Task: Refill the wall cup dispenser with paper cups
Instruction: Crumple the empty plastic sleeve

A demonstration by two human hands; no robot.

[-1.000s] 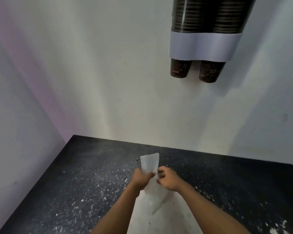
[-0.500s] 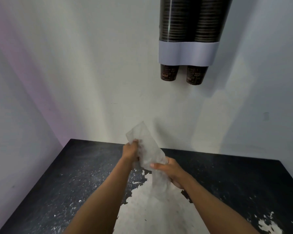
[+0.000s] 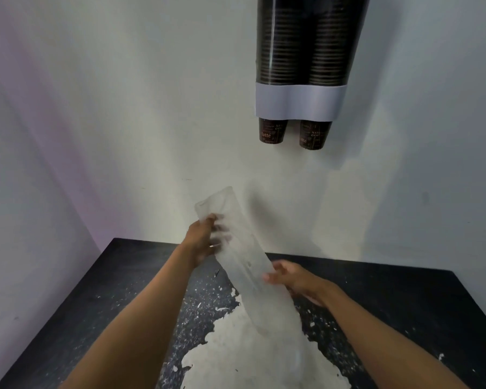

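Note:
A long, clear, empty plastic sleeve [image 3: 243,259] slants from upper left down to lower right above the table. My left hand [image 3: 204,241] grips it near its upper open end. My right hand [image 3: 291,279] holds its lower part from the right side. On the wall at upper right hangs the cup dispenser [image 3: 298,105], a white band around two tall stacks of dark brown paper cups [image 3: 306,43]. One cup bottom [image 3: 272,131] and a second [image 3: 314,134] stick out beneath the band.
A black table [image 3: 404,304] with worn white patches of chipped paint stands against the white wall. A side wall [image 3: 26,220] closes in the left edge of the table.
Both hands have lifted the plastic sleeve off the table and pulled apart along it. The left hand went up, the right stayed lower. The view has tilted, showing more of the dispenser.

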